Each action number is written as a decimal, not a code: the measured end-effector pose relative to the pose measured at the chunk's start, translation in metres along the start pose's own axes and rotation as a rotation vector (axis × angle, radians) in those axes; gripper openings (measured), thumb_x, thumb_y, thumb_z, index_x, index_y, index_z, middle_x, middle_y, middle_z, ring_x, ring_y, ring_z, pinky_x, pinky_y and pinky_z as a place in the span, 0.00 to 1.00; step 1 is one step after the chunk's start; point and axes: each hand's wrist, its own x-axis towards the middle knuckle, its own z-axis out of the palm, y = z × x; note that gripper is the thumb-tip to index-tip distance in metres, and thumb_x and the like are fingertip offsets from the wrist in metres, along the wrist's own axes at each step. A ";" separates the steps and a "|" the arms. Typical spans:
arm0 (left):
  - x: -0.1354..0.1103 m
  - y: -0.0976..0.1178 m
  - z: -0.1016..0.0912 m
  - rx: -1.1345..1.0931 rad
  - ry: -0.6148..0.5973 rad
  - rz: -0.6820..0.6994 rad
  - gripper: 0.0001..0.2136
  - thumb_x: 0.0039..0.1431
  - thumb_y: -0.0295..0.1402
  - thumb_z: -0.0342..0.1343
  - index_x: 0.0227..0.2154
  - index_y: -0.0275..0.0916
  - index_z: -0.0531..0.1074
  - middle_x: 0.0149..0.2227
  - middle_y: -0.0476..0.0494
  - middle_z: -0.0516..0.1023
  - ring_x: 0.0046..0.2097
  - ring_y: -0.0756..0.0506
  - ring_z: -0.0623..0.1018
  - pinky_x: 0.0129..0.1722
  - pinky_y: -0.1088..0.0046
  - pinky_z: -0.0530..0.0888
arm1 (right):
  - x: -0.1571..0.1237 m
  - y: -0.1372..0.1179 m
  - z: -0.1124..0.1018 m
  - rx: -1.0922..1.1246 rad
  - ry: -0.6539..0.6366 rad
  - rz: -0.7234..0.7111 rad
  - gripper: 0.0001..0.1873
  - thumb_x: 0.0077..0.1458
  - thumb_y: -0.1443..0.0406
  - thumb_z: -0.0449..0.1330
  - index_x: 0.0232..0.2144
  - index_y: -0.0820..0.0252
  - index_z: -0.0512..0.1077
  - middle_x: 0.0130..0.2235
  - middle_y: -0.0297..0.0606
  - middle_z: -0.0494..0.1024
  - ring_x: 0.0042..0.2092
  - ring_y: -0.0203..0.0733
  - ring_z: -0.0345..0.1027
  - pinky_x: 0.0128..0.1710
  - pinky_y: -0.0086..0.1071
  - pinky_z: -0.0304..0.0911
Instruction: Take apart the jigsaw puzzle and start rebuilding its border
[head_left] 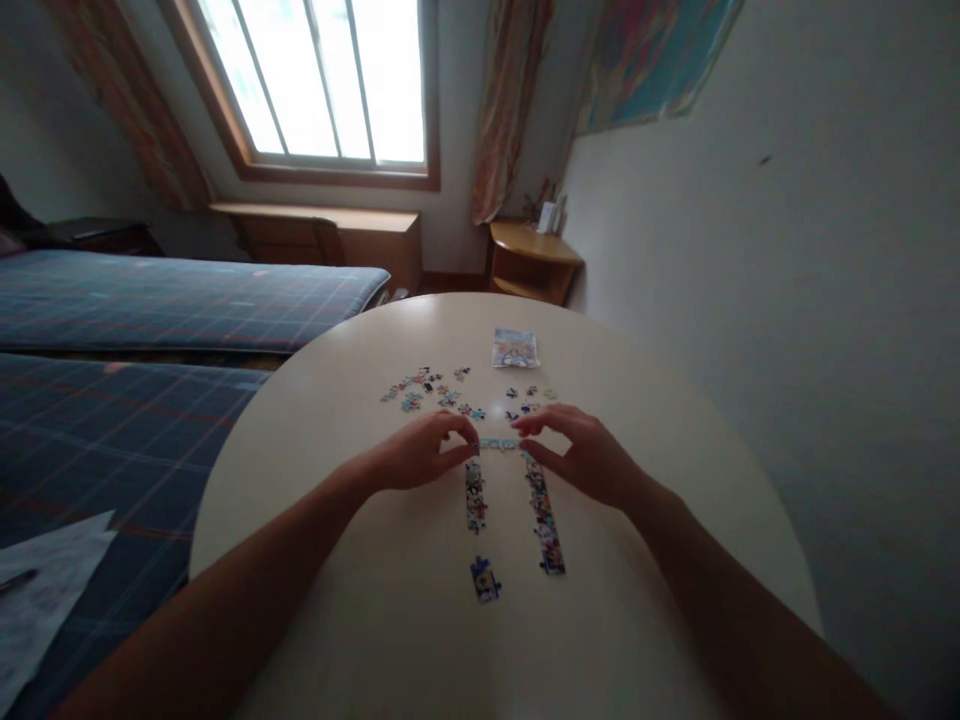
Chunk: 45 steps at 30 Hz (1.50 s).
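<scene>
A short pale-blue row of joined jigsaw pieces point(499, 443) lies between my two hands. My left hand point(427, 450) is closed, thumb and forefinger at the row's left end. At the right end, my right hand point(589, 455) has its thumb and forefinger curled close together around the edge. Below the left end runs a column of joined jigsaw pieces point(475, 495). A longer joined column point(545, 515) stretches down from the right end. Apart from both, a small jigsaw section point(485, 580) lies nearer to me. The fingertips partly hide the row's ends.
Loose jigsaw pieces point(411, 401) are scattered beyond my left hand, with several more pieces point(531, 392) beyond my right. A picture packet point(515, 348) lies farther back on the round table point(337, 370). Plaid beds point(150, 300) stand left; a wall point(787, 300) rises right.
</scene>
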 end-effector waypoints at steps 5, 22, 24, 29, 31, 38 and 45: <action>-0.006 0.011 0.000 -0.127 -0.233 0.067 0.07 0.61 0.35 0.58 0.37 0.38 0.76 0.34 0.47 0.80 0.34 0.49 0.75 0.35 0.74 0.70 | -0.001 -0.035 0.013 0.054 -0.177 -0.226 0.12 0.61 0.63 0.60 0.48 0.55 0.74 0.38 0.36 0.80 0.39 0.38 0.72 0.45 0.35 0.63; -0.013 0.013 -0.005 -0.399 -0.519 -0.108 0.14 0.55 0.33 0.64 0.43 0.38 0.69 0.36 0.45 0.82 0.34 0.49 0.78 0.32 0.76 0.68 | -0.001 -0.056 0.009 0.076 -0.482 -0.087 0.05 0.53 0.63 0.68 0.33 0.57 0.77 0.31 0.31 0.80 0.35 0.36 0.72 0.42 0.32 0.59; -0.013 0.011 -0.007 -0.365 -0.538 -0.129 0.13 0.55 0.32 0.63 0.42 0.38 0.71 0.35 0.46 0.81 0.34 0.49 0.77 0.32 0.76 0.69 | -0.001 -0.058 0.012 0.056 -0.523 -0.080 0.06 0.52 0.64 0.68 0.33 0.57 0.77 0.31 0.32 0.80 0.35 0.36 0.71 0.41 0.32 0.59; -0.011 0.006 -0.009 -0.106 -0.383 -0.051 0.11 0.55 0.36 0.63 0.39 0.37 0.74 0.33 0.47 0.77 0.35 0.47 0.75 0.35 0.73 0.70 | 0.001 -0.062 0.016 0.019 -0.607 -0.045 0.05 0.51 0.65 0.68 0.32 0.58 0.77 0.30 0.31 0.79 0.34 0.36 0.71 0.39 0.31 0.57; -0.010 0.005 -0.009 0.010 -0.293 0.015 0.13 0.54 0.38 0.64 0.40 0.38 0.74 0.37 0.46 0.76 0.39 0.46 0.74 0.40 0.70 0.70 | 0.002 -0.062 0.016 0.008 -0.609 -0.024 0.06 0.51 0.64 0.68 0.32 0.57 0.77 0.29 0.31 0.79 0.33 0.37 0.70 0.38 0.30 0.57; -0.011 0.002 -0.007 0.132 -0.255 0.122 0.20 0.51 0.45 0.67 0.43 0.41 0.72 0.44 0.43 0.74 0.50 0.41 0.71 0.51 0.64 0.68 | -0.001 -0.057 0.018 0.019 -0.591 -0.028 0.08 0.49 0.63 0.69 0.32 0.58 0.76 0.30 0.31 0.78 0.32 0.35 0.68 0.35 0.29 0.56; -0.013 0.002 -0.005 0.131 -0.239 0.159 0.24 0.47 0.48 0.68 0.45 0.44 0.72 0.49 0.42 0.72 0.54 0.39 0.68 0.54 0.61 0.67 | -0.001 -0.058 0.019 0.013 -0.582 -0.046 0.06 0.51 0.64 0.67 0.33 0.58 0.76 0.31 0.32 0.78 0.33 0.36 0.69 0.36 0.30 0.56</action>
